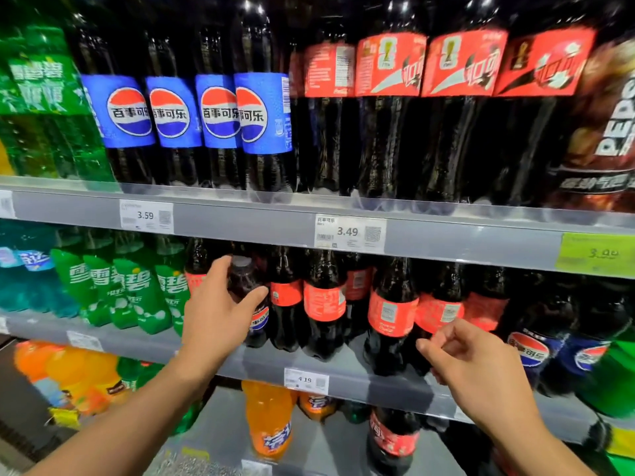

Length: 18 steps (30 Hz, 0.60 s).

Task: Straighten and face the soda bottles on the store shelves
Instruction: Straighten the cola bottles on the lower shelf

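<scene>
Two bare hands, L hand (216, 310) & R hand (470, 359), uncovered wrists, forearms (137, 407) bare to frame edge, knuckles & tendons showing on backs of hands

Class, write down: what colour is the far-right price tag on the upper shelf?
Light green price tag, seen in the head view.
</scene>
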Available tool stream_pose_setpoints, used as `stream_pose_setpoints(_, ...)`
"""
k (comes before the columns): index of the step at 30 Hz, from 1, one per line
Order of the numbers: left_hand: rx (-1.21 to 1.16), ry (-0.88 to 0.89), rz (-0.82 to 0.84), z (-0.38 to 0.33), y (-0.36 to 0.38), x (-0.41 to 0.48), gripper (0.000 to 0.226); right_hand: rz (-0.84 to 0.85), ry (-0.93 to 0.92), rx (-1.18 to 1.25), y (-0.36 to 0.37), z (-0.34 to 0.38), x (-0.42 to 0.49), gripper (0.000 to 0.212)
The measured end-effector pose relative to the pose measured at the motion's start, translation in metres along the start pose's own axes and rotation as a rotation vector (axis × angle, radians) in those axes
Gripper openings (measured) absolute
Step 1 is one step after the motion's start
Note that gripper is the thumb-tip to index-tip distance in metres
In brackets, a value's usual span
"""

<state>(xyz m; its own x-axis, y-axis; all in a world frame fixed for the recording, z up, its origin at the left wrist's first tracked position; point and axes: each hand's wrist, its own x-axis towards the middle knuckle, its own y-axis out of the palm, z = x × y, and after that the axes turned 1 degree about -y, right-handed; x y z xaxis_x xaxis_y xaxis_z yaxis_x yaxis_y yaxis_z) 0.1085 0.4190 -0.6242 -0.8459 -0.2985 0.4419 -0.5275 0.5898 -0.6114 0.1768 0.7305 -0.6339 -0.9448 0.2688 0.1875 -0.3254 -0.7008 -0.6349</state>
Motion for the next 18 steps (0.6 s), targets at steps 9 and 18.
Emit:
stream_pose_setpoints(9, -0.090, 0.106, 0.014, -0.047, -0.044, -0.057, 0.056, 0.060, -0.081, 0.046, -0.004, 0.011, -0.020, 0.017)
stream_pose_setpoints(18, -0.486, 0.218, 0.430, -0.134, -0.002, -0.120, 0.066, 0.124, -0.324, 0.230, -0.023, 0.017, -0.059, 0.066)
